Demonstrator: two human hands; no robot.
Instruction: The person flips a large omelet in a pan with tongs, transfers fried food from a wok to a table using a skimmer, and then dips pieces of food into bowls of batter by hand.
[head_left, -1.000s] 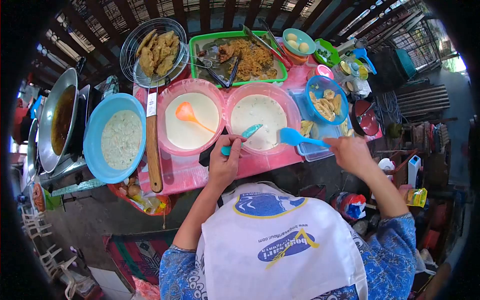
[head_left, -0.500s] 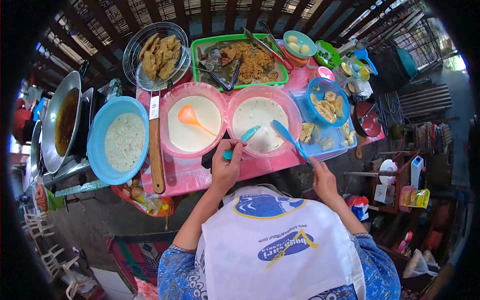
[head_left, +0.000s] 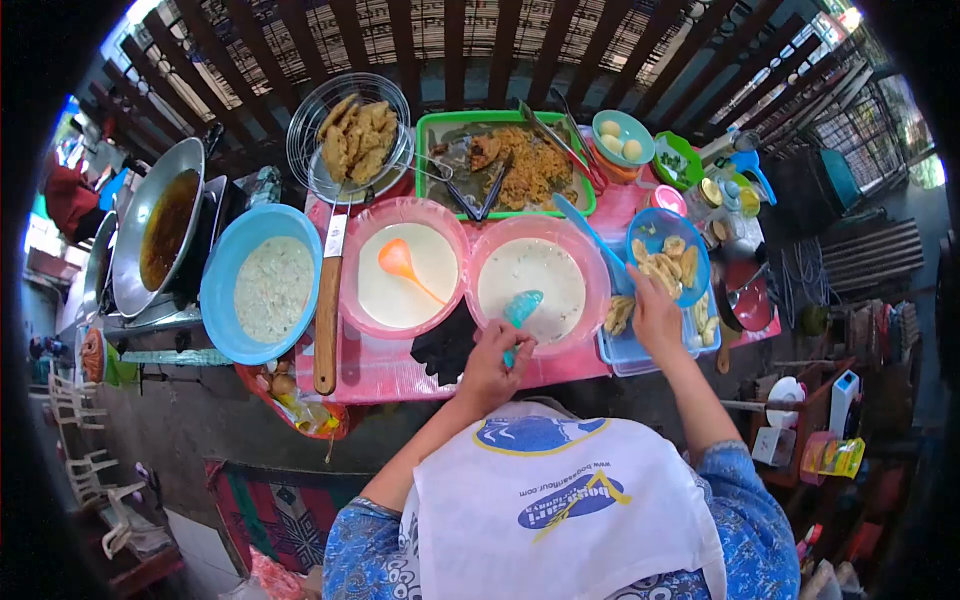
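My left hand (head_left: 490, 368) grips the handle of a teal spoon (head_left: 523, 308), whose head is over the near part of the right pink basin (head_left: 597, 318). Pale batter (head_left: 530, 272) with small green bits fills that basin. In my right hand (head_left: 658, 318) is a long blue plastic spatula (head_left: 592, 230). It slants up and left across the basin's right rim, its tip near the green tray. Just beyond this hand sits a blue bowl (head_left: 703, 290) of pale yellow pieces (head_left: 668, 262), perhaps banana. Both hands have their fingers closed around the handles.
Left are a pink basin (head_left: 350, 300) with an orange ladle (head_left: 398, 262), a blue basin (head_left: 212, 318) and a wok of oil (head_left: 130, 272). Behind stand a wire strainer of fried food (head_left: 358, 140) and a green tray (head_left: 425, 150) with tongs. A black cloth (head_left: 440, 350) lies in front.
My right hand has moved up and right, lifting the blue spatula out of the batter toward the blue bowl. The teal spoon stays at the basin. The camera view has shifted slightly.
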